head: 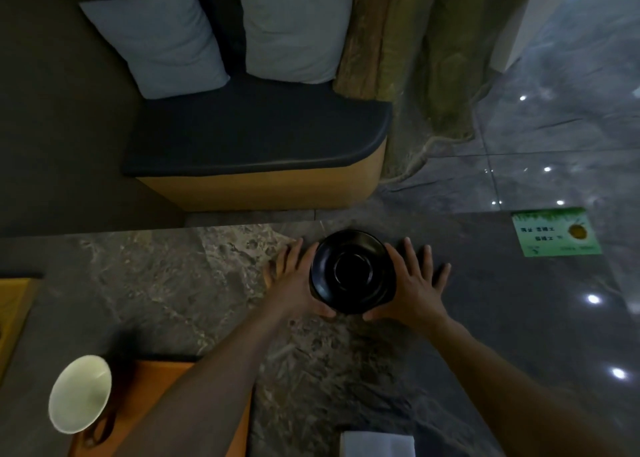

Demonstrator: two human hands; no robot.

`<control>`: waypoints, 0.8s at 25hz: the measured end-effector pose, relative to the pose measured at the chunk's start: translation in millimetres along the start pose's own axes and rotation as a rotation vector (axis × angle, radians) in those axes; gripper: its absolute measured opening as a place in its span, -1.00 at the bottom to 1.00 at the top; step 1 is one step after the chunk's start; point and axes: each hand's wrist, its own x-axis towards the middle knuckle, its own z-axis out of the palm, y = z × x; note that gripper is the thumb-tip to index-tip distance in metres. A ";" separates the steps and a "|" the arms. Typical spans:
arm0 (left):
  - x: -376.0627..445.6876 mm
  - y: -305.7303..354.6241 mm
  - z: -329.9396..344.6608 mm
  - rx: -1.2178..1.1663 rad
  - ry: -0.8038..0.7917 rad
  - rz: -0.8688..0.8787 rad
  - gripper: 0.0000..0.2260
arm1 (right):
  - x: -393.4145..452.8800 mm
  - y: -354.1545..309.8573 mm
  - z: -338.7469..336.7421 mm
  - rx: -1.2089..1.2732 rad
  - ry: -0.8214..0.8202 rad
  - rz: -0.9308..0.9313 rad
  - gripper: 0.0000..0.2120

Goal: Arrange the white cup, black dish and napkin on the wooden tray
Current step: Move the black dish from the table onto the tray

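Note:
The black dish (pixel 353 271) sits near the far edge of the marble table, straight ahead of me. My left hand (pixel 294 283) holds its left side and my right hand (pixel 415 283) its right side. Each thumb curves round the near rim, each index finger lies along the rim, and the other fingers are spread flat on the table. The white cup (pixel 81 392) lies tipped at the near left, over the wooden tray (pixel 156 387), which my left forearm partly covers. The white napkin (pixel 377 444) lies folded at the near edge, right of the tray.
A second yellowish wooden board (pixel 14 311) shows at the left edge. A green card (pixel 554 231) lies on the table at the far right. Beyond the table stands a cushioned bench (pixel 256 137) with two grey pillows, and glossy floor to the right.

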 end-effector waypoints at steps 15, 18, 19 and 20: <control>-55.5 -19.6 21.7 -0.094 0.058 0.054 0.23 | -52.9 -13.9 12.8 0.056 0.001 -0.028 0.35; -76.9 -31.3 26.4 -0.124 0.065 0.061 0.23 | -71.3 -25.9 21.2 0.057 0.000 -0.052 0.34; -85.2 -36.0 27.9 -0.127 0.079 0.062 0.23 | -77.7 -31.4 23.9 0.055 -0.004 -0.061 0.33; -93.6 -41.1 29.4 -0.130 0.096 0.061 0.24 | -84.3 -37.2 26.7 0.053 -0.004 -0.072 0.33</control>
